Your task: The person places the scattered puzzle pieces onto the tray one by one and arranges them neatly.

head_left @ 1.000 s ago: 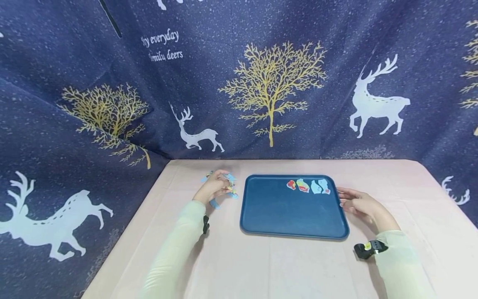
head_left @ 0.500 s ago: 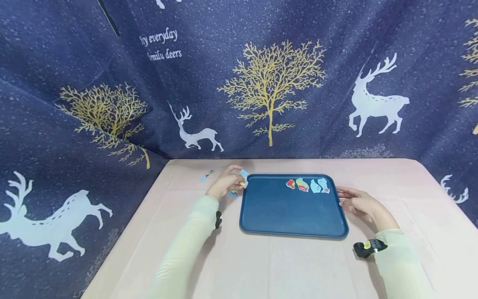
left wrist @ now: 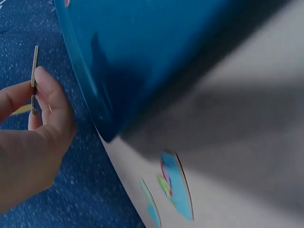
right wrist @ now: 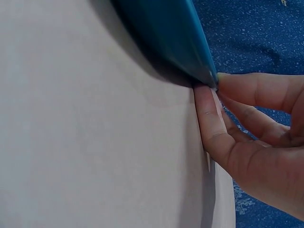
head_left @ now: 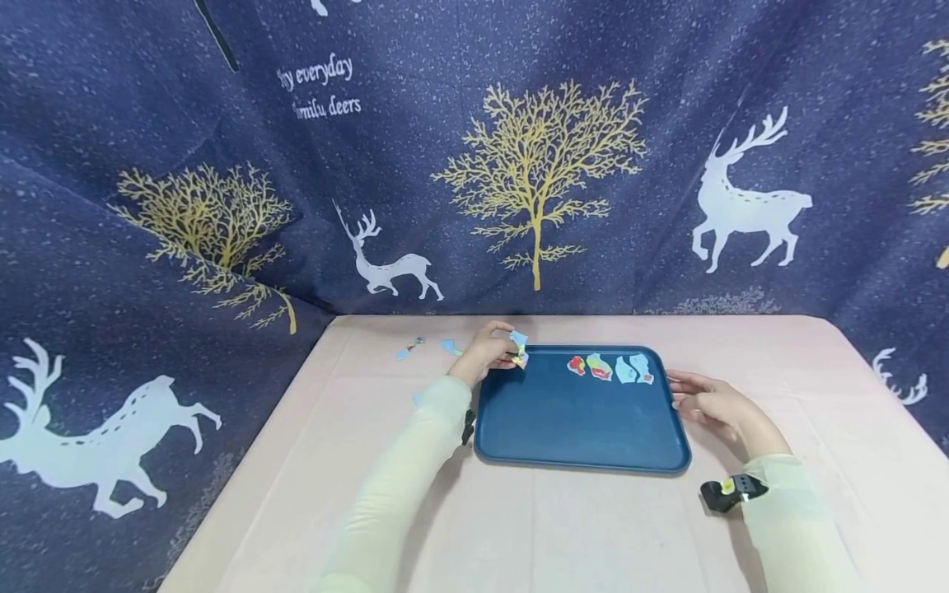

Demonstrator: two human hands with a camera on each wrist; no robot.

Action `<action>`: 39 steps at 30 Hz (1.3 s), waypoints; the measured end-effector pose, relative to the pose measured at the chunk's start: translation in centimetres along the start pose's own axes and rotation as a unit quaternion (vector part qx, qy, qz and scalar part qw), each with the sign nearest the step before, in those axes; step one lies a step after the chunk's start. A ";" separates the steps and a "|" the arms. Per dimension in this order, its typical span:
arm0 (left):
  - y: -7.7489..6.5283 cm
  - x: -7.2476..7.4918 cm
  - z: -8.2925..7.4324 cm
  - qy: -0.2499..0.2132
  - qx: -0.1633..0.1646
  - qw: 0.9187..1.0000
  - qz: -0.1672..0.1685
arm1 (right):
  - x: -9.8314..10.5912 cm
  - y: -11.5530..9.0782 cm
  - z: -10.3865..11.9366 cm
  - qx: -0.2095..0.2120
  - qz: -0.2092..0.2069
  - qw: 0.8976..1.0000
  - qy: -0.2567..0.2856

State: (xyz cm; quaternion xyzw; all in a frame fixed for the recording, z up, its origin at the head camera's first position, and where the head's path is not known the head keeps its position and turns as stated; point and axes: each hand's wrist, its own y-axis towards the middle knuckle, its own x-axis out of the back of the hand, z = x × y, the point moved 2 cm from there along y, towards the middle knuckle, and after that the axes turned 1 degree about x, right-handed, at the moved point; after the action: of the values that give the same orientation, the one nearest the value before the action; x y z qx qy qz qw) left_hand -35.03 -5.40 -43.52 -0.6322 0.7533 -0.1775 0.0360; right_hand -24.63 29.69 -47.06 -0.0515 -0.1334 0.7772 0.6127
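Observation:
My left hand (head_left: pixel 485 352) pinches a thin light-blue puzzle piece (head_left: pixel 520 339) with a coloured print. It holds the piece over the upper left corner of the dark blue tray (head_left: pixel 578 424). In the left wrist view that puzzle piece (left wrist: pixel 34 66) shows edge-on between thumb and fingers. Several puzzle pieces lie in a row along the tray's far side, among them a red one (head_left: pixel 576 365) and a yellow-red one (head_left: pixel 600 367). At the tray's right edge, my right hand (head_left: pixel 715 403) touches the rim with its thumb and index fingertips, the fingers fairly straight.
Left of the tray, more puzzle pieces lie on the pale tablecloth (head_left: pixel 563 527): a long one (head_left: pixel 410 349), a blue one (head_left: pixel 451 347) and one partly behind the left sleeve (head_left: pixel 418 399). A dark blue curtain (head_left: pixel 608 206) with deer and trees hangs behind the table.
My left hand has picked up a puzzle piece from the group at the left and carried it rightward to above the tray's corner. The right hand has stayed at the tray's edge.

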 end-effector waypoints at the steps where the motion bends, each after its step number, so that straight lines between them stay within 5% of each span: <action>1: 0.1 -0.3 0.0 -0.003 0.002 1.000 -0.004 | 0.0 0.0 0.0 0.000 -0.001 1.000 -0.003; 22: 1.1 -5.9 0.8 -0.004 0.017 1.000 -0.013 | -0.1 -0.2 0.0 -0.009 -0.004 1.000 -0.028; 39: 1.2 -7.2 0.9 0.018 0.032 0.998 -0.056 | -0.2 -0.2 0.3 -0.007 -0.007 1.000 -0.018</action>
State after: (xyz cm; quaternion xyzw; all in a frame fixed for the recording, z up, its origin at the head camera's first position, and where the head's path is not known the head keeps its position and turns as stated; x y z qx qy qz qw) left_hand -34.51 1.55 -45.99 -0.6685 0.7113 -0.2147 0.0324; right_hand -24.46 29.53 -46.74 -0.0405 -0.1503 0.7726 0.6155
